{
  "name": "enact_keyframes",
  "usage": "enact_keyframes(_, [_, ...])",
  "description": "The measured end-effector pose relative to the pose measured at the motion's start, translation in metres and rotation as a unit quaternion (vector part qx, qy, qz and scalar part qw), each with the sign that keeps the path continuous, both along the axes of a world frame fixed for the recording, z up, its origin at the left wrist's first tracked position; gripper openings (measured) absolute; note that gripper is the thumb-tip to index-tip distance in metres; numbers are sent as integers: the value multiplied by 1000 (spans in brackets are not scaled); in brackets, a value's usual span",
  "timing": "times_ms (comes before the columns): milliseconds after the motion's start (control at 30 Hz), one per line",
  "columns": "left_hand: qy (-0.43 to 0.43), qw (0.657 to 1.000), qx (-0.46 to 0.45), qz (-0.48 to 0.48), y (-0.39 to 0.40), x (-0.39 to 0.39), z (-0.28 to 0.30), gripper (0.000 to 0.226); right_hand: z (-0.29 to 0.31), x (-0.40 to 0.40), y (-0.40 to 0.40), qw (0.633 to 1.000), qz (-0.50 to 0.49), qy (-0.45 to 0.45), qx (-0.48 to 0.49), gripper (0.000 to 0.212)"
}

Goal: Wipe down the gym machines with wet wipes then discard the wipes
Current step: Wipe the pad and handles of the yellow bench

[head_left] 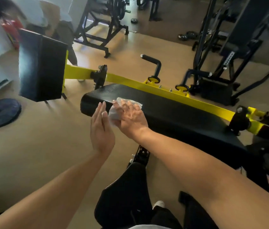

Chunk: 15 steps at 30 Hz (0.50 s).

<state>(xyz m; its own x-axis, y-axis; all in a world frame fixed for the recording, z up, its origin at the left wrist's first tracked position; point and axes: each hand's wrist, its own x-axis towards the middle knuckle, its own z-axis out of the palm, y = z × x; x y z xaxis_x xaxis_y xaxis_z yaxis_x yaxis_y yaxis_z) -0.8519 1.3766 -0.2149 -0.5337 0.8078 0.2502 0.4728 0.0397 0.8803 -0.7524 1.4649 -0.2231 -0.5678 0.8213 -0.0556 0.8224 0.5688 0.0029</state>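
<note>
At the left, the left hand [101, 129] hovers flat and empty, fingers straight, just beside the near left end of a long black padded surface [171, 113]. To its right, the right hand [130, 115] presses a white wet wipe [114, 114] onto that end, its grip spread flat over the wipe, not clenched. The pad's long axis runs rightward and toward the viewer alongside a yellow frame bar [163, 92], so the unwiped length lies to the right of the wiping hand, which is nearer it.

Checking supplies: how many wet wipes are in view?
1. The wet wipe lies under the right hand on the black bench pad; the left hand holds none.
</note>
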Motion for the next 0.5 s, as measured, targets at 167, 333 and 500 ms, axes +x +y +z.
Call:
enact_keyframes(167, [86,973,33,-212,46,67,11,46,2,100,-31,994,-97,15,54,66])
enact_keyframes(333, [154,920,65,-354,67,138,15,45,-10,226,-80,974,-193,10,120,61])
enact_keyframes(500, [235,831,37,-503,71,205,6,46,-18,331,-123,931,-309,102,166,56])
